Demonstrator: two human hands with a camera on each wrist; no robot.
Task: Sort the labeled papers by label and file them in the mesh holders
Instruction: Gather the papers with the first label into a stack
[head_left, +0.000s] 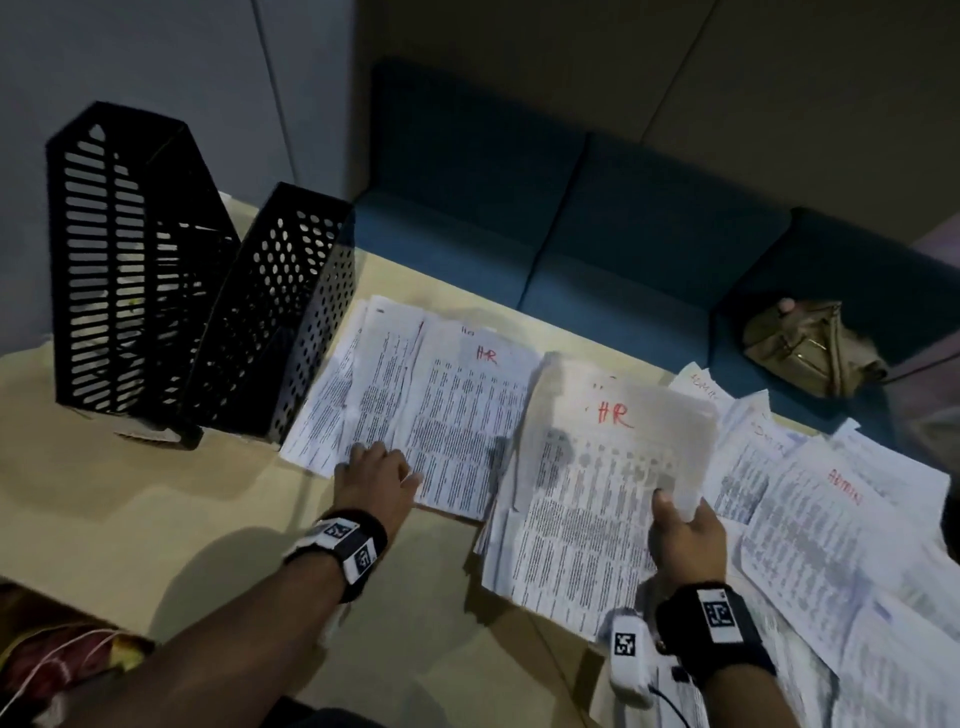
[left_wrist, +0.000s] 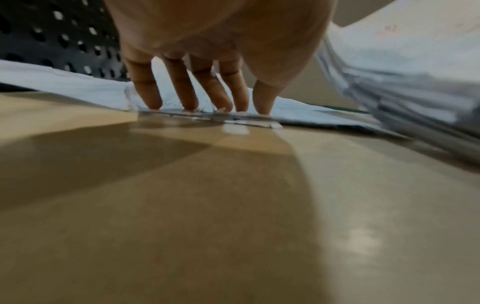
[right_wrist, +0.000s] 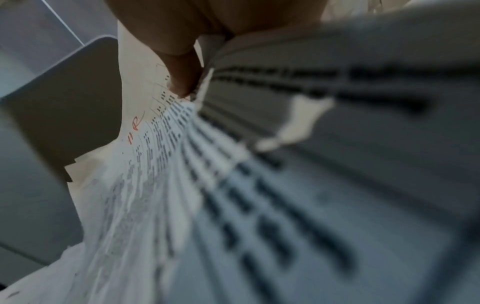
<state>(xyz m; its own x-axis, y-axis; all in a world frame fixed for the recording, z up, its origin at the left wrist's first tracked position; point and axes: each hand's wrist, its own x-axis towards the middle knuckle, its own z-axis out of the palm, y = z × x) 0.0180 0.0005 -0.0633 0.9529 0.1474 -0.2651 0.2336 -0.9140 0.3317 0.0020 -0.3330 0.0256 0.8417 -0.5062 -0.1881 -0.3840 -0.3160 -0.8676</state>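
Head view: lifted sheet (head_left: 618, 431) white, printed, red "HR" label.

The left hand (head_left: 375, 470) reaches forward, palm down, its straight fingers (left_wrist: 149, 96) spread and their tips pressing down. The right hand (head_left: 684, 530) is raised, thumb on top, pinching. Both wrists wear black bands.
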